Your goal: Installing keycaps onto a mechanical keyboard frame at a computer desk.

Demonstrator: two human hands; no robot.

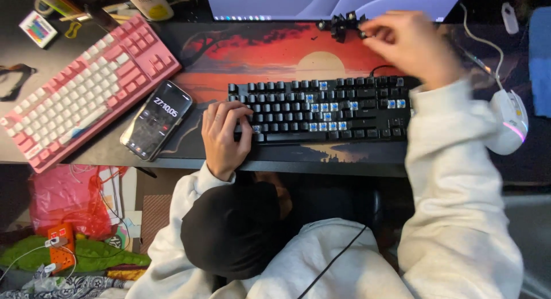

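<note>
A black keyboard [321, 109] lies on a red sunset desk mat [258, 52]. Several of its keycaps are off, and blue switches show in the gaps. My left hand [224, 135] rests on the keyboard's left front corner, fingers curled over the keys and edge. My right hand [404, 43] is blurred at the far side of the mat, with its fingertips pinched right beside a small pile of black keycaps [341, 24]. Whether it holds a keycap is hidden by the blur.
A pink and white keyboard [86, 89] lies slanted at the left. A phone [156, 120] with a lit screen sits between the two keyboards. A white mouse [508, 121] with a glowing edge is at the right, and a monitor [333, 1] stands at the back.
</note>
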